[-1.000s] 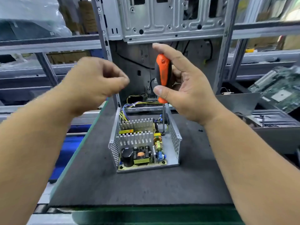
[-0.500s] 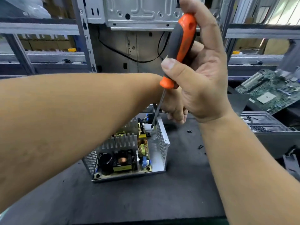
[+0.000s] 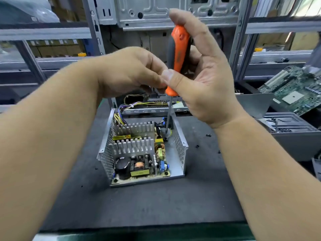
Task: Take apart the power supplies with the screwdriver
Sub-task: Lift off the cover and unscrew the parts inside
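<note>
Above open power supply point(image 3: 142, 150), right hand point(image 3: 203, 84) grips screwdriver point(image 3: 178, 54) upright.

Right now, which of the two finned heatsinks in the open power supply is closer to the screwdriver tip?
The rear heatsink, the row farther from the camera. The screwdriver tip comes down just right of its far end, while the front heatsink sits nearer the big black capacitor.

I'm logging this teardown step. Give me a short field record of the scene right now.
tool: screwdriver, orange and grey handle, shaft pointing down into the case
right hand: right hand grips the handle
left hand: left hand, fingers curled beside the handle's lower end; what it holds is hidden
workpiece: open power supply on the dark mat
loose parts: small screws on the mat
</note>
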Action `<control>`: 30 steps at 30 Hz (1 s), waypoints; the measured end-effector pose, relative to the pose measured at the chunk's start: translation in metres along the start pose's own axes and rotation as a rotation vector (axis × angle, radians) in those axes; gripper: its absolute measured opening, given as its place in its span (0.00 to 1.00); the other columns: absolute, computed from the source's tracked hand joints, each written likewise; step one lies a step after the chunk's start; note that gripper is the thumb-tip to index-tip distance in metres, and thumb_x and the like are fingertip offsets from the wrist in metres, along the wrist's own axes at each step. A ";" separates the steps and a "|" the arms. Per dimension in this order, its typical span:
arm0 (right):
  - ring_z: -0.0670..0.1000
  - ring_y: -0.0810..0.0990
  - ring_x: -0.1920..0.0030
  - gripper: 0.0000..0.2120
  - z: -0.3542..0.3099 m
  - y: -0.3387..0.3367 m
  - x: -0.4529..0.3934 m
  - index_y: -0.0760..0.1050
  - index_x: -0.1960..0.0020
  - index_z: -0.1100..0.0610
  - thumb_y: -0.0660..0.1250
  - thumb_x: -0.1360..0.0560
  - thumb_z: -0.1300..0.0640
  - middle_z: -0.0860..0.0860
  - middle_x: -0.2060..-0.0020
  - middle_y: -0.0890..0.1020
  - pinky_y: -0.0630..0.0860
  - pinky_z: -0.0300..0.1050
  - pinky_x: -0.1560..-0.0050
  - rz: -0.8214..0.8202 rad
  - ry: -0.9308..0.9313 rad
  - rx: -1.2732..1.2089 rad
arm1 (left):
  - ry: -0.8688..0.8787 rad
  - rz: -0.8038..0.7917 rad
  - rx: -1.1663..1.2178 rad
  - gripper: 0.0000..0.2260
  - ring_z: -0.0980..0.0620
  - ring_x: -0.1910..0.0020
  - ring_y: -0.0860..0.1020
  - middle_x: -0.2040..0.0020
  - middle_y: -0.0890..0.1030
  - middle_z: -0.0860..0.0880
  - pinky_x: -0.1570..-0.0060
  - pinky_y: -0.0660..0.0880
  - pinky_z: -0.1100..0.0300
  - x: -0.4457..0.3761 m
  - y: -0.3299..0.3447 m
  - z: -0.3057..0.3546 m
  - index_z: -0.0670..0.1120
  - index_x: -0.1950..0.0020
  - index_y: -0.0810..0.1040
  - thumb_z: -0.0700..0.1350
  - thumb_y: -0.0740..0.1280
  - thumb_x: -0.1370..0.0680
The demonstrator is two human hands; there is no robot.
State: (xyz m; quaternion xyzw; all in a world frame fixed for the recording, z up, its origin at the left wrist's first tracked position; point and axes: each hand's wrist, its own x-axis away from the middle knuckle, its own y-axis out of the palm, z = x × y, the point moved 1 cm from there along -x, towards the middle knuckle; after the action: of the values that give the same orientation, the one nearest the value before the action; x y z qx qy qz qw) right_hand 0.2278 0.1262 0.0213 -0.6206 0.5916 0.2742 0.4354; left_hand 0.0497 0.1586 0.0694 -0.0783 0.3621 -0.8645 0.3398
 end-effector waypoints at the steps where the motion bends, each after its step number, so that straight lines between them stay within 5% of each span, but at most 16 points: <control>1: 0.42 0.77 0.49 0.34 0.001 0.001 0.000 0.63 0.22 0.67 0.70 0.26 0.75 0.52 0.38 0.74 0.73 0.40 0.46 -0.029 0.007 0.013 | 0.002 -0.033 0.110 0.11 0.57 0.58 0.79 0.60 0.84 0.53 0.52 0.76 0.63 0.004 0.001 -0.004 0.51 0.58 0.86 0.37 0.70 0.21; 6: 0.44 0.74 0.39 0.33 -0.002 0.010 0.002 0.65 0.23 0.67 0.71 0.25 0.73 0.51 0.31 0.73 0.72 0.42 0.38 -0.069 0.035 0.055 | 0.031 0.055 0.129 0.10 0.41 0.42 0.84 0.45 0.86 0.38 0.33 0.76 0.48 0.010 0.025 -0.029 0.37 0.43 0.84 0.39 0.75 0.24; 12: 0.42 0.76 0.44 0.33 0.001 0.013 0.003 0.65 0.23 0.67 0.71 0.26 0.74 0.51 0.35 0.73 0.74 0.37 0.47 -0.102 0.068 0.054 | 0.024 0.141 0.143 0.09 0.40 0.43 0.84 0.48 0.87 0.39 0.35 0.78 0.46 0.013 0.032 -0.034 0.37 0.45 0.84 0.38 0.75 0.24; 17: 0.44 0.76 0.41 0.34 0.003 0.017 0.006 0.64 0.22 0.65 0.70 0.26 0.74 0.51 0.33 0.73 0.77 0.42 0.43 -0.148 0.080 0.025 | 0.006 0.168 0.093 0.08 0.42 0.45 0.85 0.49 0.87 0.42 0.36 0.79 0.48 0.016 0.033 -0.035 0.38 0.45 0.85 0.39 0.76 0.24; 23: 0.41 0.74 0.51 0.34 0.003 0.019 0.006 0.63 0.22 0.67 0.71 0.26 0.74 0.49 0.37 0.73 0.74 0.37 0.51 -0.115 0.071 0.052 | -0.004 0.191 0.091 0.08 0.38 0.43 0.83 0.49 0.87 0.39 0.35 0.78 0.46 0.017 0.033 -0.035 0.36 0.46 0.84 0.38 0.75 0.23; 26: 0.41 0.76 0.46 0.34 0.003 0.019 0.006 0.63 0.22 0.66 0.70 0.26 0.74 0.50 0.35 0.73 0.74 0.37 0.47 -0.122 0.069 0.053 | -0.016 0.180 0.089 0.09 0.39 0.43 0.84 0.48 0.87 0.39 0.35 0.77 0.45 0.017 0.032 -0.037 0.37 0.45 0.84 0.38 0.75 0.23; 30: 0.39 0.76 0.50 0.34 0.004 0.020 0.005 0.65 0.22 0.64 0.71 0.26 0.73 0.43 0.41 0.73 0.73 0.35 0.47 -0.112 0.087 0.083 | -0.035 0.177 0.068 0.09 0.40 0.44 0.84 0.49 0.87 0.41 0.35 0.77 0.44 0.015 0.031 -0.039 0.39 0.45 0.84 0.40 0.76 0.23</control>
State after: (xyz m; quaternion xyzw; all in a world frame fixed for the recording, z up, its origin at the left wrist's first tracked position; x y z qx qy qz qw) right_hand 0.2102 0.1285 0.0111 -0.6454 0.5853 0.1976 0.4492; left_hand 0.0399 0.1555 0.0178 -0.0496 0.3320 -0.8414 0.4234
